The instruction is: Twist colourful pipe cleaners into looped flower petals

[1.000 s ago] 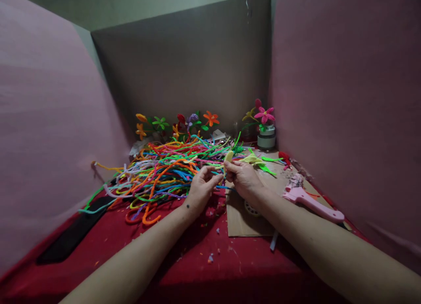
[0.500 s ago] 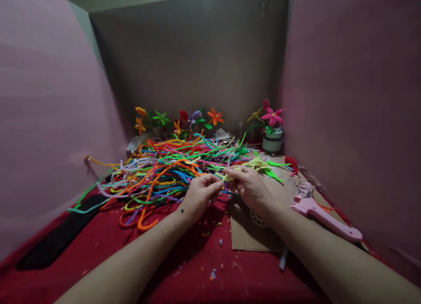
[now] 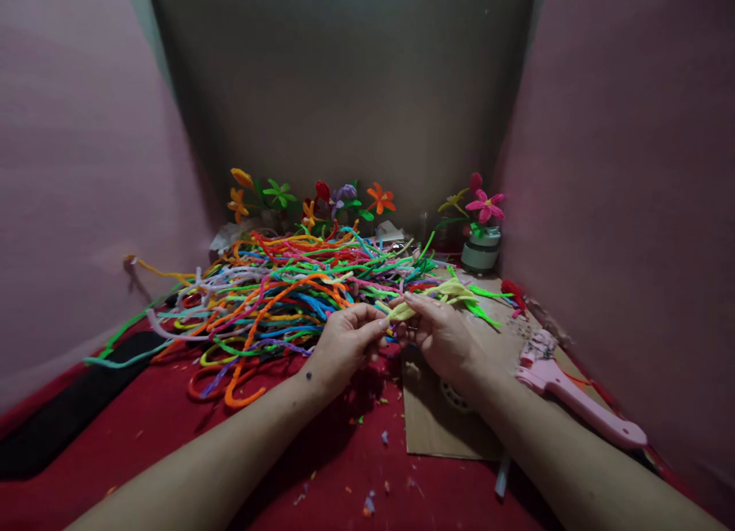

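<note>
Centrally, pale yellow fuzzy pipe-cleaner piece observed between hands, above red cloth. Left hand: thumb and forefinger pinched on its near-left end, short tip projecting past them. Right hand: thumb and fingers closed on its right portion; exact contact of lower fingers cannot be told. Multicoloured fuzzy pipe-cleaner pile lies just beyond left hand. Brown flat cardboard sheet lies partly beneath right forearm; pink plastic-handled tool rests right of it.
</note>
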### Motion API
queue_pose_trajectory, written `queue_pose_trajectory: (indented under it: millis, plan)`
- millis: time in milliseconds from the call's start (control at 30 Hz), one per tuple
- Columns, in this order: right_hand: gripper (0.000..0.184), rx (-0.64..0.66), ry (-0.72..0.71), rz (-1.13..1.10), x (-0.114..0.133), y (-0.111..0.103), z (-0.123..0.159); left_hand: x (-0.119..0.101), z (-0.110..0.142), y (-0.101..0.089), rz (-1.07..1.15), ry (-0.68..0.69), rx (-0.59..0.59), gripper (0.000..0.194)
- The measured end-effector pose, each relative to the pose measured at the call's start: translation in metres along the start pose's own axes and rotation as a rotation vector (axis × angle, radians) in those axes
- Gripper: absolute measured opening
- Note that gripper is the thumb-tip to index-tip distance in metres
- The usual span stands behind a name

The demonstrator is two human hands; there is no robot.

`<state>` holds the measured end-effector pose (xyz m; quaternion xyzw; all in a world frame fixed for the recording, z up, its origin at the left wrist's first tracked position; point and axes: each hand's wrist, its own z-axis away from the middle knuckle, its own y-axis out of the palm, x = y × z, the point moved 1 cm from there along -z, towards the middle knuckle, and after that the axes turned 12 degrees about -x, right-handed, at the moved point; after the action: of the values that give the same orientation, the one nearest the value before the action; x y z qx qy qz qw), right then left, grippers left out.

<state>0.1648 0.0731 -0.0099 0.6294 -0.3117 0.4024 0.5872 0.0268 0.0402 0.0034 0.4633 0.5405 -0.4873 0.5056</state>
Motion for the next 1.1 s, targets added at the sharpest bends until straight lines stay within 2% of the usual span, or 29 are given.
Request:
queue_pose_trajectory:
  millis: [167, 267, 567, 733, 867, 1000, 1100]
  plan:
    - [0.017, -0.004, -0.131, 0.162, 0.0003, -0.0006, 0.0015, 0.0013, -0.0012, -0.0006, 0.057, 0.03, 0.046, 0.021]
    - [0.018, 0.021, -0.159, 0.242, 0.0003, 0.0006, 0.0039, 0.0044, -0.0037, -0.0012, 0.084, 0.033, 0.084, 0.022]
    - [0.01, 0.007, -0.163, 0.117, -0.0023, -0.0036, -0.0015, 0.0021, -0.0026, -0.0023, 0.059, 0.062, -0.003, 0.018]
    - [0.01, 0.012, -0.203, 0.111, -0.0029, -0.0025, -0.0009, 0.0037, -0.0034, -0.0022, 0.064, 0.005, 0.004, 0.016]
    - [0.014, 0.002, -0.185, 0.092, -0.0009, -0.0001, 0.0015, 0.0049, -0.0043, -0.0025, 0.081, -0.014, 0.037, 0.016]
    - [0.014, 0.004, -0.136, 0.098, 0.0008, 0.0011, 0.0027, 0.0025, -0.0039, -0.0025, 0.053, 0.002, 0.01, 0.015]
    - [0.017, -0.048, -0.093, 0.091, 0.0004, 0.0007, 0.0022, 0.0025, -0.0037, -0.0021, 0.038, 0.004, 0.005, 0.015]
